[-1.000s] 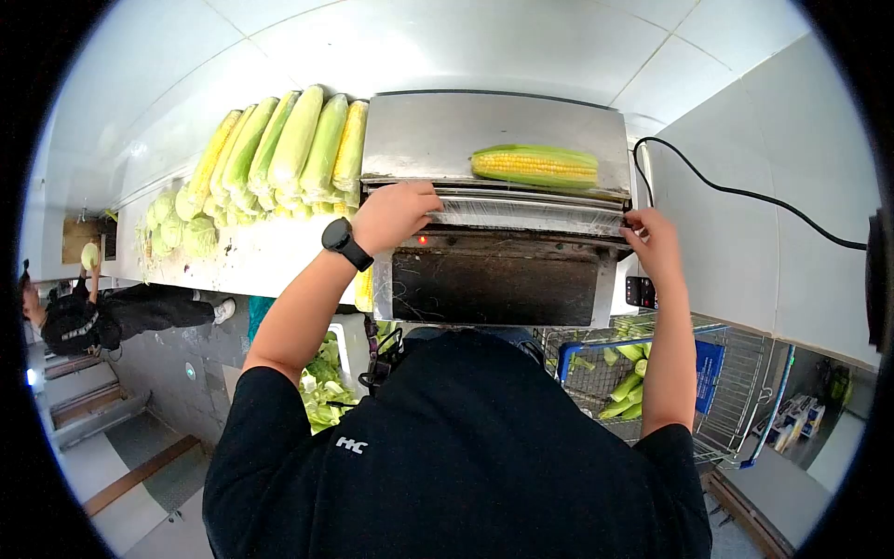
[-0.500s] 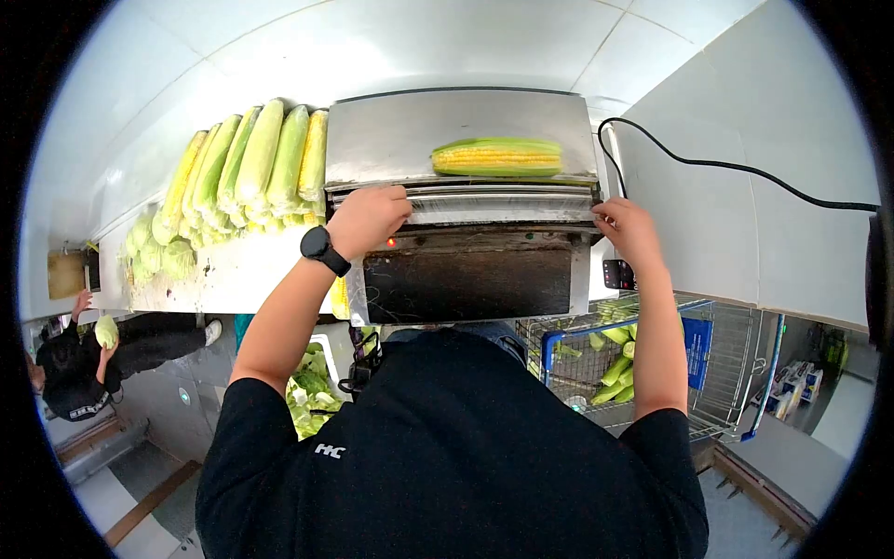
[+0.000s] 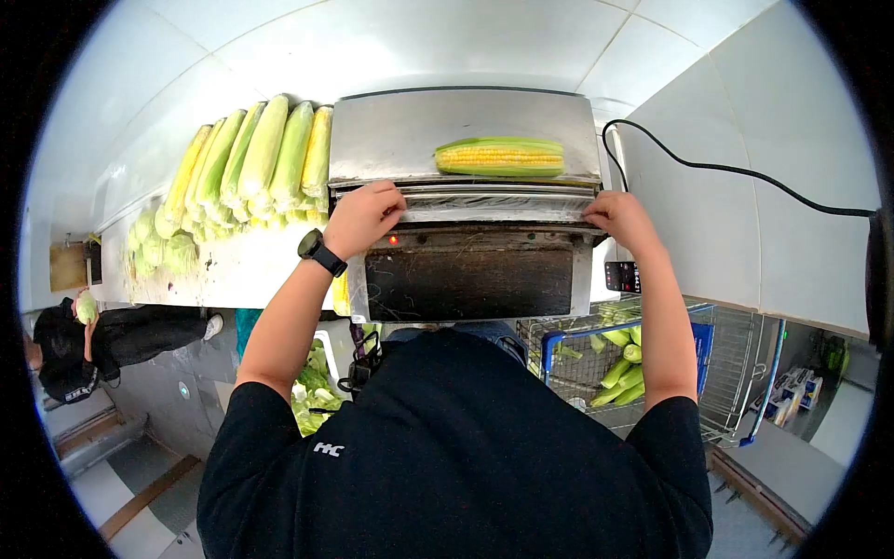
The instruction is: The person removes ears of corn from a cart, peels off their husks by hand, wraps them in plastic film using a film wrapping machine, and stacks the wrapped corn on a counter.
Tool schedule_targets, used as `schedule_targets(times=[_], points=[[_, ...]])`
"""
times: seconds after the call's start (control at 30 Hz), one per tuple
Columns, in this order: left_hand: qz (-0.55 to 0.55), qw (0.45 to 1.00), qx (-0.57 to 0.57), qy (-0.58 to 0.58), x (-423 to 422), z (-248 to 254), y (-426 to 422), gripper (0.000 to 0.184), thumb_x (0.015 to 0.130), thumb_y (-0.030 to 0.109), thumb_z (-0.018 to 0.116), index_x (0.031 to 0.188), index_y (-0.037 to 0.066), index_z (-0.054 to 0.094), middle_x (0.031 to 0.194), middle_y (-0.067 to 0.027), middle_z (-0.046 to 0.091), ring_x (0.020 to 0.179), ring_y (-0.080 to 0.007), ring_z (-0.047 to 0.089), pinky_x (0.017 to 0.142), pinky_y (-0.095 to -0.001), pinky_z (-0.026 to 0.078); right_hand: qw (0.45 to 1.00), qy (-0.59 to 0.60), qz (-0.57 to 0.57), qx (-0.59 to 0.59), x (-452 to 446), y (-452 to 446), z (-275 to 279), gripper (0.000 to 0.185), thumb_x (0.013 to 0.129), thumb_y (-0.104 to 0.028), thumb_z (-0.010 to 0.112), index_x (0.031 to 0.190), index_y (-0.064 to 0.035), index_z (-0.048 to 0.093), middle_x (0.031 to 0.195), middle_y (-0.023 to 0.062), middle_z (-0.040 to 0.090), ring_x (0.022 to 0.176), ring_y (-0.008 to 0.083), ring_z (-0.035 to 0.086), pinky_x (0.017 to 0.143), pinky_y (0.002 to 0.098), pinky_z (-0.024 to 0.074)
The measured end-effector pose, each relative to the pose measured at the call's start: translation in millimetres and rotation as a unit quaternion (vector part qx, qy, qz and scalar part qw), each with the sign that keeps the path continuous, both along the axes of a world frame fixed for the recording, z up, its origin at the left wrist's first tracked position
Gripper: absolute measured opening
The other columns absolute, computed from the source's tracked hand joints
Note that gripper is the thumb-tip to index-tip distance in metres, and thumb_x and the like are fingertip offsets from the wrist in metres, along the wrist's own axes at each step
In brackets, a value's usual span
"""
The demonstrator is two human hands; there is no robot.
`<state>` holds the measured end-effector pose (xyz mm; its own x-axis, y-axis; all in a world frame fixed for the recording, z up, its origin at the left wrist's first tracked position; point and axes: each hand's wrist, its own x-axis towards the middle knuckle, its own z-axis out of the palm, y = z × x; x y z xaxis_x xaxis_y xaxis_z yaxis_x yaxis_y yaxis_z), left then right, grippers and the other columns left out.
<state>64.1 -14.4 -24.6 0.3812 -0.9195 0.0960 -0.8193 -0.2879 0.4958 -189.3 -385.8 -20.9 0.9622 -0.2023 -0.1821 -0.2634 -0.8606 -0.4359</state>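
Observation:
A strip of clear plastic film (image 3: 494,208) lies across the front of the metal wrapping machine (image 3: 382,130). At the strip's left end my left hand (image 3: 366,219), below a black watch (image 3: 321,252), is closed in a pinch on the film. My right hand (image 3: 622,222) pinches its right end, fingertips together; the exact grip on the edge is small and partly hidden. Above the film, on the machine's steel top, rests one ear of corn (image 3: 500,157) with part of its husk peeled back and kernels showing. Nearest my body is the machine's dark plate (image 3: 468,284), with a red light at its upper left.
Several corn ears (image 3: 264,154) lean in a row on the left counter. A black cable (image 3: 745,168) runs along the right wall. A wire cart (image 3: 736,373) with green corn stands at lower right, a husk-filled bin (image 3: 317,387) at lower left. Another person (image 3: 70,349) holds a pale green vegetable.
My right hand has shifted slightly left and my left hand slightly up. The film between them looks more wrinkled. The other person's pale green vegetable has moved up and left.

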Motion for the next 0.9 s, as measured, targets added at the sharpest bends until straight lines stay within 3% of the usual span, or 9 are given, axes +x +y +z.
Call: schedule_targets(times=[0.3,0.5,0.57,0.9], points=[[0.041,0.997,-0.016,0.061,3.6,-8.0,1.2,0.007,0.084,0.010,0.067,0.088,0.004,0.064,0.087,-0.0085,0.062,0.078,-0.0279,0.064,0.068,-0.0368,0.052,0.996,-0.040,0.051,-0.058,2.3,2.2,-8.2,0.010,0.085,-0.013,0.065,0.088,-0.0037,0.069,0.090,0.0116,0.065,0.089,0.0342,0.063,0.078,0.0426,0.0516],[0.056,0.994,-0.033,0.083,3.5,-8.6,-0.1,0.006,0.085,0.008,0.066,0.087,0.003,0.064,0.086,-0.0090,0.063,0.076,-0.0261,0.065,0.068,-0.0348,0.052,0.997,-0.062,-0.051,0.016,-9.1,-3.5,-12.3,0.010,0.085,-0.012,0.065,0.089,-0.0034,0.068,0.093,0.0116,0.064,0.089,0.0343,0.063,0.078,0.0430,0.0512],[0.052,0.995,-0.021,0.079,3.2,-8.2,-0.6,0.006,0.084,0.007,0.066,0.087,0.003,0.064,0.086,-0.0090,0.063,0.076,-0.0261,0.065,0.068,-0.0348,0.052,0.998,-0.058,0.028,0.000,-12.7,-10.5,-7.2,0.011,0.083,-0.012,0.068,0.091,-0.0047,0.070,0.092,0.0109,0.064,0.088,0.0325,0.063,0.077,0.0425,0.0512],[0.055,0.994,-0.015,0.089,1.9,-6.8,-4.4,0.006,0.084,0.006,0.066,0.087,0.001,0.063,0.085,-0.0108,0.061,0.078,-0.0274,0.062,0.068,-0.0359,0.050,0.997,-0.035,0.070,-0.026,-5.7,-9.6,-2.0,0.012,0.079,-0.012,0.072,0.089,-0.0063,0.074,0.087,0.0094,0.066,0.089,0.0301,0.064,0.079,0.0406,0.0524]])
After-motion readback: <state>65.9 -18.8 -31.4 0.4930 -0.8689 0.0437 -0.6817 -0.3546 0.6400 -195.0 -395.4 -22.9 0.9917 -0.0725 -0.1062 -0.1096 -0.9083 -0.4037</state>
